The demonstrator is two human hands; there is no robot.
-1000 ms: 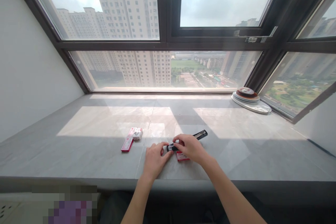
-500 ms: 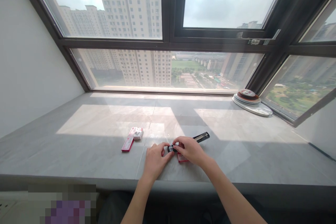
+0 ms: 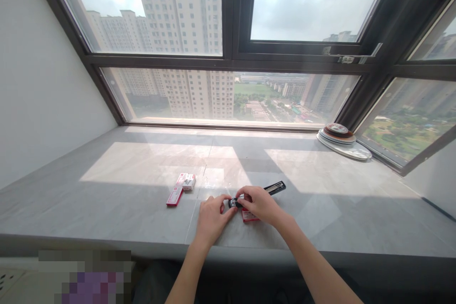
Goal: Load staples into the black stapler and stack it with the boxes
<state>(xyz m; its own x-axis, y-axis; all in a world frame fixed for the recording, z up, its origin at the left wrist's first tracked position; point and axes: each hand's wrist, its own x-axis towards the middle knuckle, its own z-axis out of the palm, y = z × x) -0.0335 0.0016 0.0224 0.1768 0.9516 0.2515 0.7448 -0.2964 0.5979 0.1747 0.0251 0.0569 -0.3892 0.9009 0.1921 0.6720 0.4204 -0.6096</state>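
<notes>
A black stapler (image 3: 233, 203) lies opened out on the sill, its long slotted arm (image 3: 275, 187) reaching out to the right behind my right hand. My left hand (image 3: 212, 217) grips the stapler's near end between thumb and index finger. From the other side my right hand (image 3: 260, 204) pinches at the same end, its fingertips close to my left thumb. What those right fingertips hold is too small to make out, and the hand covers the stapler's middle. Under the right hand a red box (image 3: 249, 215) shows in part.
To the left lie a red-and-white flat box (image 3: 175, 196) and a small white box (image 3: 189, 182), touching. A stack of plates (image 3: 338, 137) stands in the far right corner by the window. The sill's front edge (image 3: 249, 248) runs beneath my forearms.
The view has shifted slightly. My right fingertips have moved a little at the stapler's end, while my left hand keeps its hold.
</notes>
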